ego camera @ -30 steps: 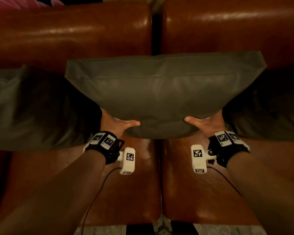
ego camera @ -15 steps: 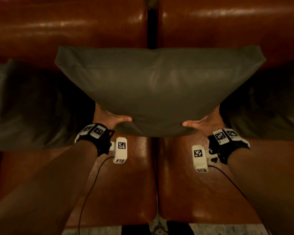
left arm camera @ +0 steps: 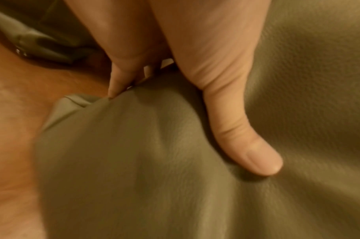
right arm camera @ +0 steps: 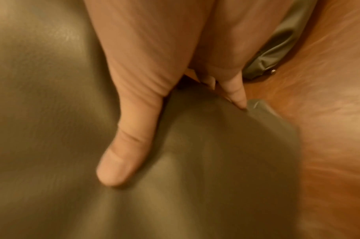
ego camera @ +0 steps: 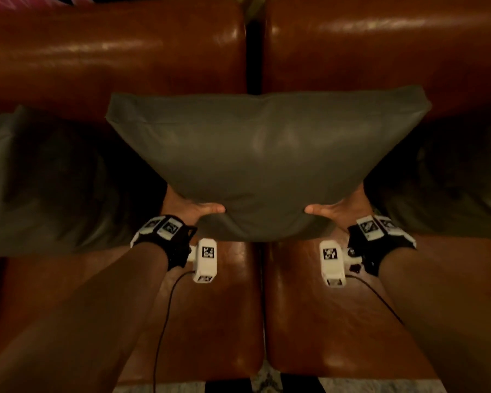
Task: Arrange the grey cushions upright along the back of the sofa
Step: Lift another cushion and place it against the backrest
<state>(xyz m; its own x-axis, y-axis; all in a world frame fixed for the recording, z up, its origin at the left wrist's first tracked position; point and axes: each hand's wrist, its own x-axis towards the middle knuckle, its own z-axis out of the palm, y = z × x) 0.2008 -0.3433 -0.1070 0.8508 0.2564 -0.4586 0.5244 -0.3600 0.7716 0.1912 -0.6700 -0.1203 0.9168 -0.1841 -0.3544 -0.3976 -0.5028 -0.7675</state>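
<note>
A grey leather cushion [ego camera: 264, 165] stands upright in the middle of the brown sofa, its top edge against the backrest [ego camera: 114, 52]. My left hand [ego camera: 190, 211] grips its lower left corner, thumb on the front face and fingers behind. My right hand [ego camera: 338, 208] grips the lower right corner the same way. In the left wrist view the thumb presses into the cushion [left arm camera: 195, 177]; the right wrist view shows the cushion [right arm camera: 52, 113] dented under the thumb. Two more grey cushions lean at the left [ego camera: 40, 188] and right [ego camera: 451, 177].
The sofa seat [ego camera: 216, 321] lies bare in front of the cushions, split by a centre seam. A gap runs between the two backrest sections. A patterned floor strip [ego camera: 261, 385] shows at the sofa's front edge.
Both hands have held the cushion throughout. Its top edge has settled lower against the backrest while the camera view shifted slightly.
</note>
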